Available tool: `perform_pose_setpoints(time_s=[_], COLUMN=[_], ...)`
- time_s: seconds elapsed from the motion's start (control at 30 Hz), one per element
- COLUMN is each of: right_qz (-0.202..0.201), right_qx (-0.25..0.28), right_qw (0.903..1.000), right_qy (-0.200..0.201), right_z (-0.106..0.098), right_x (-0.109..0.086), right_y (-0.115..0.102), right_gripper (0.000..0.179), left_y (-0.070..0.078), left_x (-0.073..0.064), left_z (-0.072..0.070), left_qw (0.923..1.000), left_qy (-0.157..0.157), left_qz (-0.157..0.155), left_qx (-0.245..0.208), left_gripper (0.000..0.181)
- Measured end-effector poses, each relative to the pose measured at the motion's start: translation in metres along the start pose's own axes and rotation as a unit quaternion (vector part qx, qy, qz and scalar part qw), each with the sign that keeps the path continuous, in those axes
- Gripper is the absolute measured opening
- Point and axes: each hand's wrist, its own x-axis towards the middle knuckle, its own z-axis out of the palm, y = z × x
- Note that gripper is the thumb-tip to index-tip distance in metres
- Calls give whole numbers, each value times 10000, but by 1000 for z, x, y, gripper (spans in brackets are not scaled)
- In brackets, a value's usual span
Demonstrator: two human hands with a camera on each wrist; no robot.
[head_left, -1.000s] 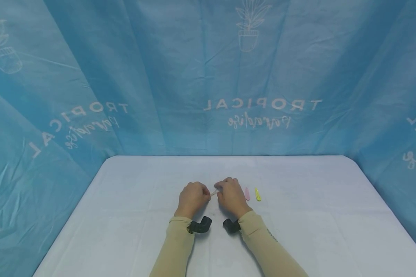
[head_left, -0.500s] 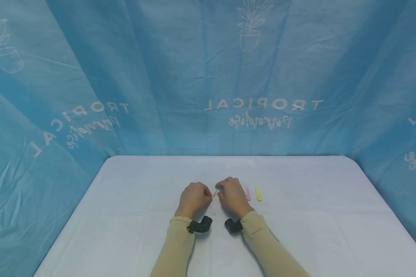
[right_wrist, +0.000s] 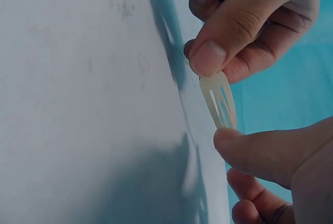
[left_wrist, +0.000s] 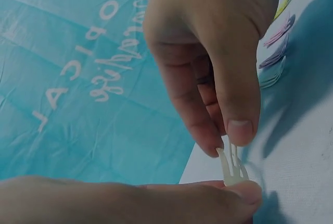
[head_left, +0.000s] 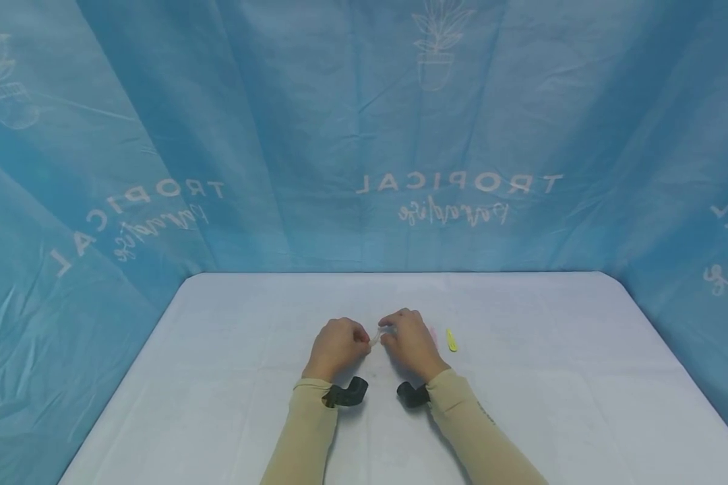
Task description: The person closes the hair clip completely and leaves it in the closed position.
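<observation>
A cream snap hair clip (right_wrist: 220,99) spans the gap between my two hands. My left hand (head_left: 338,347) pinches its broad end between thumb and index finger, seen from below in the left wrist view. At the narrow end, the thumb and index finger of my right hand (head_left: 409,343) hold the clip's prongs, which stand apart in the left wrist view. Beyond the right hand lie a yellow hair clip (head_left: 451,340), a pink hair clip (left_wrist: 280,30), a purple one (left_wrist: 274,52) and a pale green one (left_wrist: 272,74). The right hand covers some of these in the head view.
The hands work over a table with a white cloth (head_left: 230,391). Blue printed curtains (head_left: 315,135) hang behind it and at both sides. Black camera mounts (head_left: 347,392) sit on both wrists above the tan sleeves.
My right hand has shifted slightly right and its finger and thumb stand a little wider apart. More of the cream clip shows between the hands, while the pink clip is more covered.
</observation>
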Motion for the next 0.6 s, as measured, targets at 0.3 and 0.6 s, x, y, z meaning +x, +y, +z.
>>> perform_pose_setpoints(time_s=[0.3, 0.6], right_qz=[322, 69], right_qx=[227, 485], right_qw=[9992, 9980], right_qy=[-2, 405], right_z=[-3, 1], right_x=[-3, -4], right_y=[5, 14], right_gripper=[19, 14], left_y=[0, -2], left_x=[1, 2], left_z=[-1, -2], left_qw=[9999, 9990], left_qy=[31, 349], left_qz=[-105, -121], left_qx=[-57, -259], left_gripper=[4, 4])
